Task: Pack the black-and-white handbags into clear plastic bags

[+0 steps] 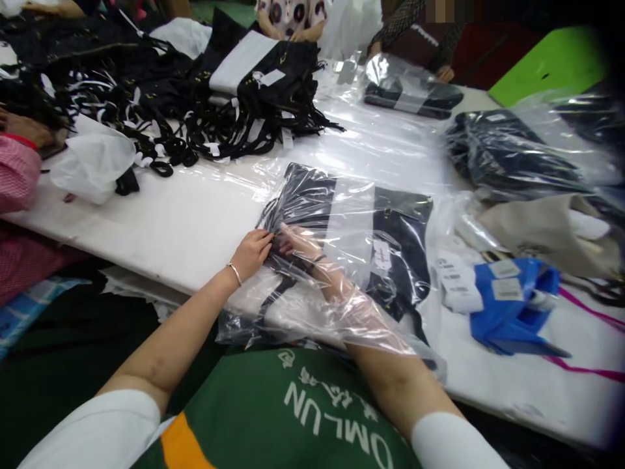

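A black bag (403, 225) with a pale band across it and a small white tag lies flat on the white table, inside a clear plastic bag (312, 312). My left hand (252, 253), with a bracelet at the wrist, is closed on the left edge of the plastic and the black straps there. Inside the plastic, my right hand (300, 244) reaches across the lower left part of the black bag. Its fingers are stretched out and lie apart near the straps, seen through the shiny film.
Black bags with straps (266, 71) are piled at the back left, near crumpled white paper (92, 159). Wrapped black bags (517, 153), a beige bag (541, 228) and a blue item (512, 303) lie right. Other people's hands show at the far side and left edge.
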`<state>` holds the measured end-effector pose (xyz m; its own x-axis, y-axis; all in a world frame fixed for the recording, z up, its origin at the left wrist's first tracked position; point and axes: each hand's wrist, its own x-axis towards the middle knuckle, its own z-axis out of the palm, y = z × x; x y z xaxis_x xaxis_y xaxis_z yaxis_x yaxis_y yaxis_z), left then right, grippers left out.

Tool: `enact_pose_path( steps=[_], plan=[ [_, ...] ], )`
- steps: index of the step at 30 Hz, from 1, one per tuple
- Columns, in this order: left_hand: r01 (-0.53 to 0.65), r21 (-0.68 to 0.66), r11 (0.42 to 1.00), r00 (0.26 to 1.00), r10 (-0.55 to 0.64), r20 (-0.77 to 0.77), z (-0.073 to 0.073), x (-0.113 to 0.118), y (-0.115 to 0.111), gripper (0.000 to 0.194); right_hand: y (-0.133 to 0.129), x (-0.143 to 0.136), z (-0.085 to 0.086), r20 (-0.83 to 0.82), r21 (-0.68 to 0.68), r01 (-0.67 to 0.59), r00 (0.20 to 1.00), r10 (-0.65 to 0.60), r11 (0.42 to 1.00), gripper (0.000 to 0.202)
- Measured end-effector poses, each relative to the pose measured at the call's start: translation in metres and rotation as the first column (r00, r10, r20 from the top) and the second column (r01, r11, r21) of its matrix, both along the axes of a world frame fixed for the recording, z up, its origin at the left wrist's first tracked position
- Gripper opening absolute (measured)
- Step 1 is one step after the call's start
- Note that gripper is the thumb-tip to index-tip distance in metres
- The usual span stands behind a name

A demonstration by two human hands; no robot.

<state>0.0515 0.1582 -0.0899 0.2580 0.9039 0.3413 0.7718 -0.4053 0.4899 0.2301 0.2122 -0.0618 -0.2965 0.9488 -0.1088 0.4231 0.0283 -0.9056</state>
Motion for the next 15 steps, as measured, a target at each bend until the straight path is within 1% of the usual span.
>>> enact_pose_path(
  steps=[3,5,7,9,12,15],
  plan=[
    [0.027,-0.047,0.999,0.999,-0.028,-0.019,0.0,-0.001,0.002,0.03,-0.01,0.007,0.001,-0.013,0.061,-0.147,0.989,0.148,0.987,0.024],
    [-0.004,-0.088,0.996,1.0,0.003,-0.013,0.002,-0.003,0.002,0.029,-0.015,0.011,-0.001,-0.01,0.129,-0.211,0.977,0.214,0.969,0.028],
    [-0.062,-0.126,0.99,0.998,0.063,0.003,0.004,-0.002,-0.002,0.028,-0.017,0.011,-0.007,0.031,0.182,-0.213,0.977,0.211,0.96,0.039],
    [-0.124,-0.139,0.982,0.991,0.129,0.032,0.007,0.001,-0.009,0.026,-0.016,0.007,-0.018,0.12,0.249,-0.195,0.978,0.169,0.949,0.045],
    [-0.204,-0.102,0.974,0.971,0.215,0.108,0.012,0.006,-0.021,0.023,-0.016,-0.001,-0.031,0.271,0.381,-0.251,0.95,0.152,0.89,0.046],
    [-0.241,-0.074,0.968,0.956,0.25,0.151,0.016,0.006,-0.027,0.019,-0.018,-0.005,-0.034,0.372,0.435,-0.317,0.916,0.152,0.843,0.047]
  ],
)
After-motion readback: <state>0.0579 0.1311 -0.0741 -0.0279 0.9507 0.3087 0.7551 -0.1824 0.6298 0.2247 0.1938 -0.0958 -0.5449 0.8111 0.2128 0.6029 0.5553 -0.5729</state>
